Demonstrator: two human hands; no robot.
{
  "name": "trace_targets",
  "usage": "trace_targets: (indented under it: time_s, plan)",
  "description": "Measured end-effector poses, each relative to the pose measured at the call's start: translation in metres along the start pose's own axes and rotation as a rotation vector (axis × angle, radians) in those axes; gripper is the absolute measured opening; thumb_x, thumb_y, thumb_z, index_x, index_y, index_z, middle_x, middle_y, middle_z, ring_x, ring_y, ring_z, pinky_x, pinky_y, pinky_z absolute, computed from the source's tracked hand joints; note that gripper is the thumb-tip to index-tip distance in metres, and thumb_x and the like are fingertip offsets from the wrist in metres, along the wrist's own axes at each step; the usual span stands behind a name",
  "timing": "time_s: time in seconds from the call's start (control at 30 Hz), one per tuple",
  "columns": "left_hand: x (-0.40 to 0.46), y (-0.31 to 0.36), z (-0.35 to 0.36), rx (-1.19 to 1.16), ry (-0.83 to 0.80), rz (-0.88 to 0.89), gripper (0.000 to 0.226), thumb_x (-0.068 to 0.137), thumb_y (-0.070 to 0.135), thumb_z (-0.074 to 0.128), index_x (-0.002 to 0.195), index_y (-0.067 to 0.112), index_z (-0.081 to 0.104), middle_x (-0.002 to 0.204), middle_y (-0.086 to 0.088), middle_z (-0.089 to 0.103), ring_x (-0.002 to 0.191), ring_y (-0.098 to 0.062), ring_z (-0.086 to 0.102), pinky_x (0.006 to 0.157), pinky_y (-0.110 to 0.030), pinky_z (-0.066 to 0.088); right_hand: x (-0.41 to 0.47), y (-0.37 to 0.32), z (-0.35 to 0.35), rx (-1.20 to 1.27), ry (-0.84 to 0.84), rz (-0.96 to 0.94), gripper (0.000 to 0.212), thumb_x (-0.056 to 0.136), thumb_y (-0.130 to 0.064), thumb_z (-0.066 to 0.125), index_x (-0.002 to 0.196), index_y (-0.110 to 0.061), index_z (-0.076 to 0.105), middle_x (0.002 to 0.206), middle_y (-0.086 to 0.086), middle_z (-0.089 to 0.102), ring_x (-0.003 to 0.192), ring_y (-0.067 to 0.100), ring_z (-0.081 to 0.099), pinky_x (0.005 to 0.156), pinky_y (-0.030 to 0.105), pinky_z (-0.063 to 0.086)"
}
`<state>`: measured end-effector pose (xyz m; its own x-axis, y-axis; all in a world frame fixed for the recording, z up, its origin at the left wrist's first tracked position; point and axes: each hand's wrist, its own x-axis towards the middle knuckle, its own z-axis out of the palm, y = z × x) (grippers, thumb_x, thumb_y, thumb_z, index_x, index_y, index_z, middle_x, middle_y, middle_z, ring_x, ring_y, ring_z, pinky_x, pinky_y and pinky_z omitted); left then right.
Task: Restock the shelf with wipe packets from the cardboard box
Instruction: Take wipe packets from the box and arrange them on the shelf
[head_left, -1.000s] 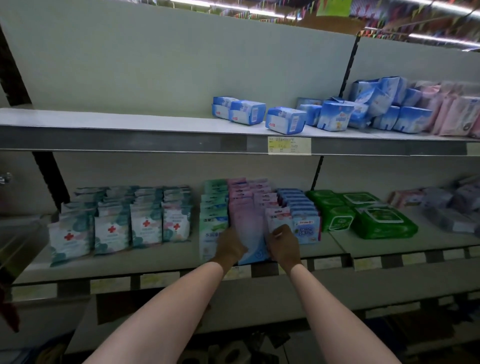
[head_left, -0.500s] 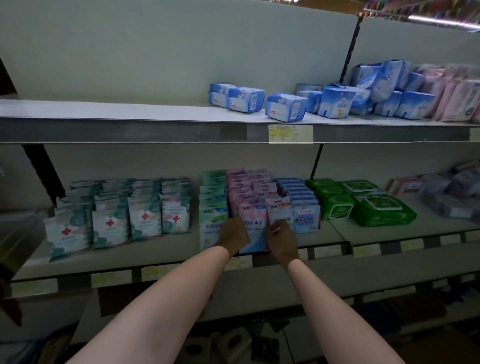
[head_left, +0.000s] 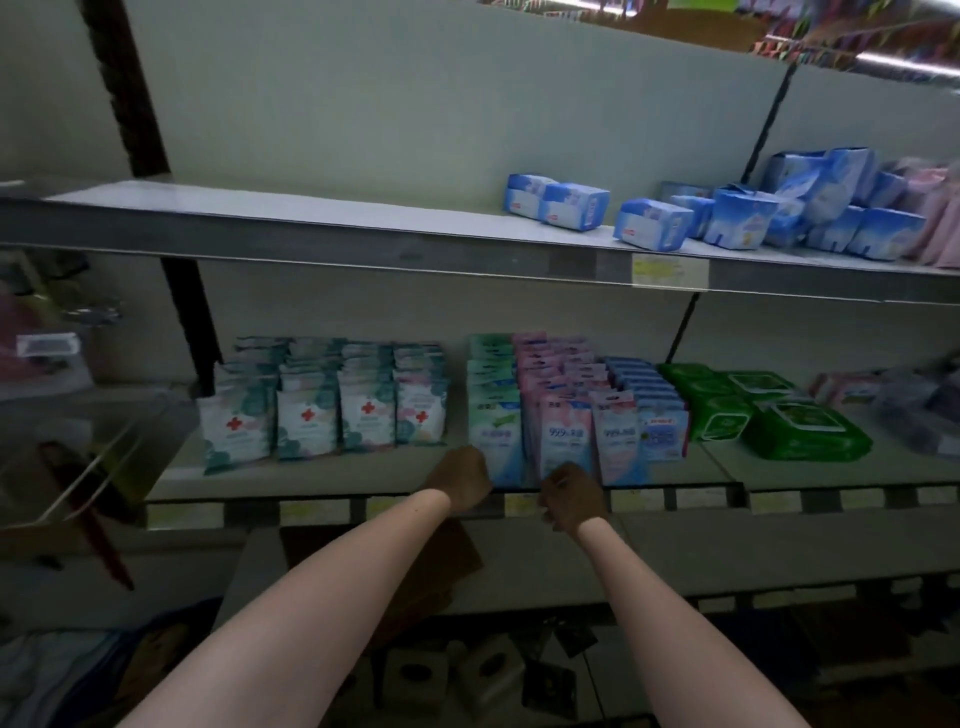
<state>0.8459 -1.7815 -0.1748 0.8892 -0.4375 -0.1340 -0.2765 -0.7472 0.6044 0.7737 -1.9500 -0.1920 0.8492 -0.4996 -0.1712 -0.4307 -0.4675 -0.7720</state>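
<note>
My left hand (head_left: 462, 480) and right hand (head_left: 571, 496), each grip curled and holding nothing, hover at the shelf (head_left: 332, 475) edge before upright pink wipe packets (head_left: 563, 436), apparently squaring the row.

The front pink wipe packet (head_left: 565, 435) on the middle shelf reads "999", with smaller characters after it too blurred to make out; the packet just to its right (head_left: 620, 439) carries the same "999" print. The front teal-and-white packets (head_left: 236, 433) at the left each bear a red cross. The yellow price tag (head_left: 669, 271) on the upper shelf edge is unreadable.
</note>
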Motion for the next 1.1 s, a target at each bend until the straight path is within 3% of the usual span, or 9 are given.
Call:
trace_targets:
  time_s: [0.13, 0.33, 0.47, 0.53, 0.7, 0.83, 0.9, 1.03, 1.1]
  plan:
    - [-0.037, -0.049, -0.021, -0.045, -0.079, -0.101, 0.022, 0.090, 0.023, 0.060, 0.097, 0.002, 0.066, 0.091, -0.020, 0.071, 0.073, -0.031, 0.070, 0.063, -0.040, 0.061, -0.026, -0.020, 0.046, -0.010, -0.069, 0.014, 0.006, 0.093, -0.022, 0.056, 0.088, -0.020, 0.055, 0.090, 0.014, 0.070, 0.065, 0.029, 0.067, 0.053, 0.034, 0.055]
    - [-0.090, -0.147, -0.035, -0.047, -0.123, -0.243, 0.018, 0.092, 0.018, 0.055, 0.094, 0.004, 0.066, 0.095, -0.013, 0.070, 0.083, -0.028, 0.068, 0.068, -0.032, 0.053, -0.073, -0.042, 0.139, -0.128, -0.209, 0.007, 0.008, 0.088, -0.029, 0.058, 0.091, -0.021, 0.060, 0.094, 0.010, 0.070, 0.077, 0.028, 0.069, 0.073, 0.046, 0.060]
    - [-0.136, -0.238, -0.029, -0.041, -0.202, -0.460, 0.031, 0.089, 0.025, 0.058, 0.111, 0.006, 0.067, 0.116, -0.010, 0.067, 0.107, -0.028, 0.063, 0.093, -0.035, 0.052, -0.124, -0.067, 0.203, -0.317, -0.313, -0.043, 0.027, 0.094, -0.035, 0.050, 0.111, -0.017, 0.063, 0.110, 0.006, 0.064, 0.099, 0.030, 0.062, 0.078, 0.027, 0.045]
    - [-0.163, -0.281, -0.025, -0.078, -0.196, -0.562, 0.038, 0.085, 0.025, 0.058, 0.119, 0.010, 0.064, 0.121, -0.010, 0.064, 0.111, -0.029, 0.061, 0.096, -0.037, 0.051, -0.145, -0.069, 0.240, -0.357, -0.376, -0.073, 0.034, 0.095, -0.039, 0.051, 0.117, -0.017, 0.063, 0.114, 0.007, 0.065, 0.104, 0.030, 0.063, 0.074, 0.024, 0.043]
    - [-0.241, -0.339, -0.036, -0.157, -0.124, -0.689, 0.041, 0.088, 0.021, 0.053, 0.127, 0.009, 0.053, 0.122, -0.013, 0.058, 0.104, -0.030, 0.061, 0.084, -0.034, 0.051, -0.195, -0.065, 0.328, -0.400, -0.584, -0.061, 0.013, 0.093, -0.029, 0.055, 0.093, -0.020, 0.065, 0.102, 0.006, 0.070, 0.093, 0.025, 0.065, 0.084, 0.031, 0.053]
    - [-0.284, -0.377, -0.031, -0.260, 0.004, -0.799, 0.048, 0.090, 0.023, 0.055, 0.136, 0.012, 0.047, 0.127, -0.012, 0.058, 0.105, -0.029, 0.062, 0.089, -0.038, 0.054, -0.221, -0.064, 0.377, -0.465, -0.653, -0.097, 0.012, 0.095, -0.029, 0.054, 0.089, -0.023, 0.063, 0.087, -0.002, 0.065, 0.077, 0.015, 0.061, 0.066, 0.025, 0.048]
    - [-0.300, -0.394, -0.027, -0.300, 0.009, -0.847, 0.042, 0.091, 0.021, 0.054, 0.132, 0.010, 0.049, 0.120, -0.012, 0.061, 0.102, -0.029, 0.063, 0.089, -0.041, 0.054, -0.225, -0.056, 0.403, -0.508, -0.697, -0.105, 0.014, 0.097, -0.028, 0.052, 0.088, -0.023, 0.062, 0.087, -0.001, 0.065, 0.076, 0.014, 0.060, 0.068, 0.026, 0.049]
    - [-0.327, -0.418, -0.006, -0.364, -0.015, -0.929, 0.016, 0.093, 0.020, 0.054, 0.102, 0.008, 0.059, 0.106, -0.014, 0.065, 0.090, -0.029, 0.063, 0.080, -0.039, 0.055, -0.233, -0.040, 0.437, -0.616, -0.798, -0.156, 0.016, 0.099, -0.025, 0.050, 0.097, -0.016, 0.063, 0.089, 0.001, 0.059, 0.081, 0.018, 0.056, 0.069, 0.027, 0.043]
    - [-0.333, -0.432, 0.014, -0.409, 0.005, -0.990, 0.019, 0.091, 0.017, 0.053, 0.107, 0.008, 0.061, 0.108, -0.015, 0.066, 0.096, -0.031, 0.063, 0.081, -0.037, 0.052, -0.234, -0.027, 0.455, -0.649, -0.850, -0.191, 0.017, 0.098, -0.024, 0.050, 0.087, -0.017, 0.062, 0.088, 0.004, 0.060, 0.083, 0.021, 0.058, 0.071, 0.031, 0.047]
